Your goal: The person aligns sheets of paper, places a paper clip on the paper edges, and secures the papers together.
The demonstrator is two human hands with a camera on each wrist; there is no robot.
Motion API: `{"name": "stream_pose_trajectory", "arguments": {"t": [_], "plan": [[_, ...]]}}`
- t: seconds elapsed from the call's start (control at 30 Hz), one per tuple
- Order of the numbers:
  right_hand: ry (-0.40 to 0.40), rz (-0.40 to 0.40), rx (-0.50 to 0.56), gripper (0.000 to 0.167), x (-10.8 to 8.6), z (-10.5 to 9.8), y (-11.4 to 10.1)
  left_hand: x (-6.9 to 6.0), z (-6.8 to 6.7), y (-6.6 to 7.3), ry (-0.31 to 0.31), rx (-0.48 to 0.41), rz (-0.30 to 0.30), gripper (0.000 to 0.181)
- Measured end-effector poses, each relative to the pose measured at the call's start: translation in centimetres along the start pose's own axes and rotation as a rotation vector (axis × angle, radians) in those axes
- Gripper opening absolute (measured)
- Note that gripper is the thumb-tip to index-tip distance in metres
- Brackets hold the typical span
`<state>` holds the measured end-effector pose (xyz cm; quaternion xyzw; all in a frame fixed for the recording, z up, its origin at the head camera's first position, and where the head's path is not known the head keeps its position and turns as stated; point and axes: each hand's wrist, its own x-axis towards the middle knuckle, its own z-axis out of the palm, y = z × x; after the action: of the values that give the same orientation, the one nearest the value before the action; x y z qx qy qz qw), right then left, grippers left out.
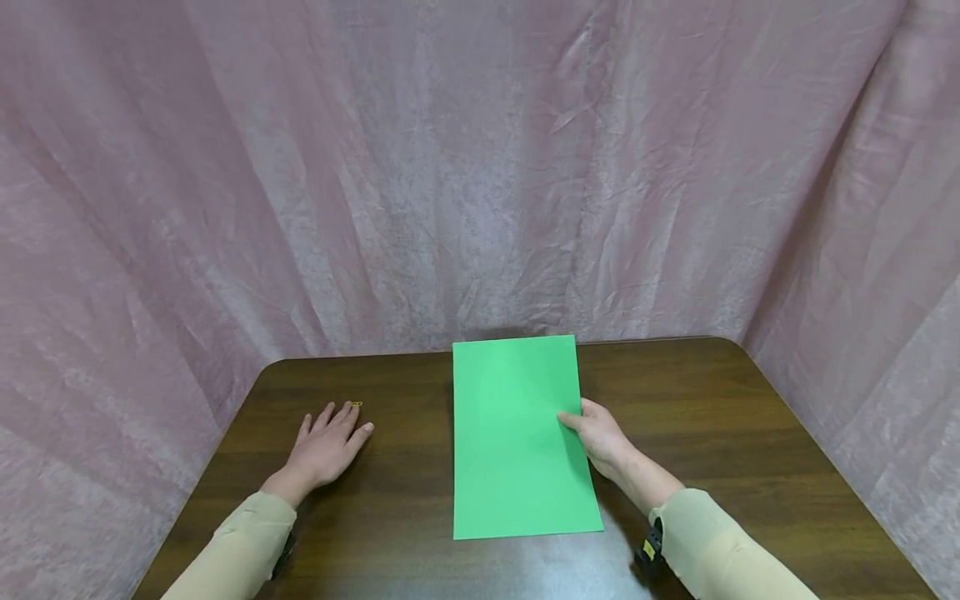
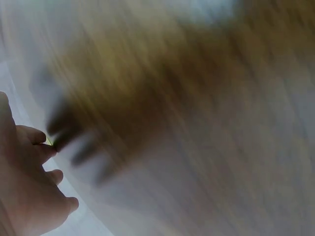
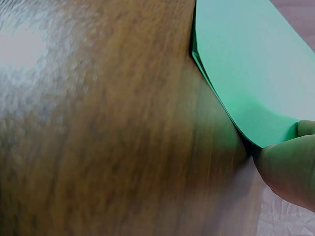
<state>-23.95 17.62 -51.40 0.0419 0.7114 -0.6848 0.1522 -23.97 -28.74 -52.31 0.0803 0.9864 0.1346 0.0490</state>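
Observation:
Green paper (image 1: 510, 442) lies in the middle of the table, and its near right edge shows more than one layer in the right wrist view. My right hand (image 1: 603, 437) pinches its right edge, thumb on top and the other fingers hidden beneath. That edge bends up slightly at the thumb (image 3: 290, 164). On the left side of the table, my left hand (image 1: 326, 450) is palm down with fingers spread. A small yellow paper clip (image 1: 357, 403) lies at its fingertips; whether they touch it I cannot tell.
The dark brown wooden table (image 1: 405, 483) has rounded far corners. Pink velvety curtains (image 1: 480, 183) hang behind it and along both sides. A dark device with a yellow mark (image 1: 649, 548) sits at the right wrist.

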Motion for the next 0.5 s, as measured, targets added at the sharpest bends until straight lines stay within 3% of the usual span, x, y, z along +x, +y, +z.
{"name": "stream_pose_trajectory", "arguments": {"t": [0.5], "plan": [[0.001,-0.001,-0.005,0.047,-0.3,0.0,-0.2,-0.7,1.4,4.9,-0.024,-0.012,0.162,0.076]]}}
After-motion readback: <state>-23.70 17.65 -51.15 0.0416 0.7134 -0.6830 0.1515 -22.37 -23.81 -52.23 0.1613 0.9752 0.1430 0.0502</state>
